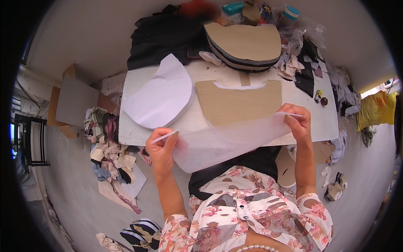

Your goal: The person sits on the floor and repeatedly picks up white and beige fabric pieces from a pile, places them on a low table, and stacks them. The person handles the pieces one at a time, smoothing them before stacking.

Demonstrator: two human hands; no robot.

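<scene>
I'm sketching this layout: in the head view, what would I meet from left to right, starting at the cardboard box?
Cardboard box → left hand → translucent white sheet → right hand → small dark round object → yellow bag.

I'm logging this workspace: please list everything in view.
Table: one, white, centre
Sheet: one, translucent white, over table's near edge
Curved stack: one, white, table's left
Cardboard piece: one, tan, table's middle
Panel stack: one, tan and black, table's far side
Cloth heap: one, black, far left of table
Round container: one, blue and white, far right
Small box: one, teal, far edge
Scraps: too jumbled to count, mixed colours, both sides
Large box: one, brown and grey, left
Bag: one, yellow, right
Floral top: one, white-pink, lower edge
Left grip: one, bare, sheet's left end
Right grip: one, bare, sheet's right end
</scene>
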